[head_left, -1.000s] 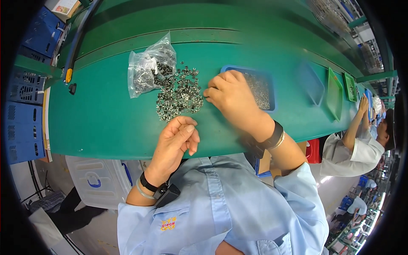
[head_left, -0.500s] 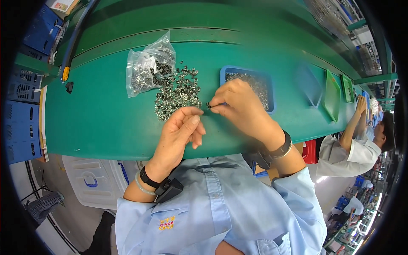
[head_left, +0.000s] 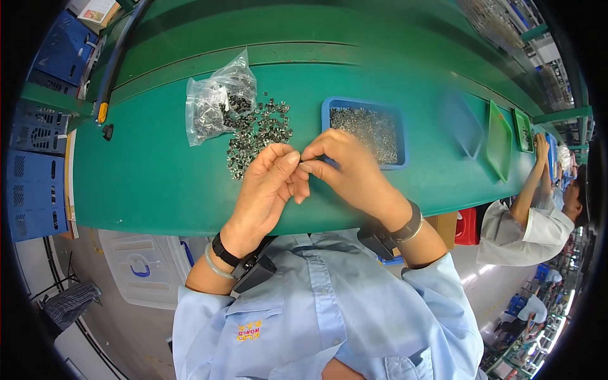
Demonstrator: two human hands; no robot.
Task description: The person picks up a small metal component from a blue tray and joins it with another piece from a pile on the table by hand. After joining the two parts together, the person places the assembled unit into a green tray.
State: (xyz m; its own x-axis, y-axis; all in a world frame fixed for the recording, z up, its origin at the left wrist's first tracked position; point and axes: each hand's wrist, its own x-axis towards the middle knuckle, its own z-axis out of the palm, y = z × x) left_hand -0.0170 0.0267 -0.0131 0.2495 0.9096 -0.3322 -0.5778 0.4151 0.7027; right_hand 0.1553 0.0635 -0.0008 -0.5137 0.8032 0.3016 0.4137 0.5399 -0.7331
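My left hand [head_left: 266,187] and my right hand [head_left: 351,170] meet fingertip to fingertip over the near part of the green table [head_left: 164,190]. Between the right thumb and forefinger sits a small dark part [head_left: 301,161], partly covered by the fingers. The left thumb and forefinger are pinched against its other side; whether they hold a piece of their own is hidden. Just beyond the left hand lies a loose pile of small black-and-silver metal parts [head_left: 259,140]. A clear plastic bag [head_left: 204,114] of similar parts touches the pile.
Beyond my right hand is a blue tray [head_left: 406,142] filled with small shiny pieces. Green trays [head_left: 498,142] stand farther right, near a co-worker [head_left: 522,225]. Blue crates [head_left: 38,190] are stacked at the left. A lidded clear box [head_left: 142,272] sits below the table edge.
My right hand has moved slightly left, bringing the small dark part to the left fingertips. The left thumb and forefinger have closed in against it.
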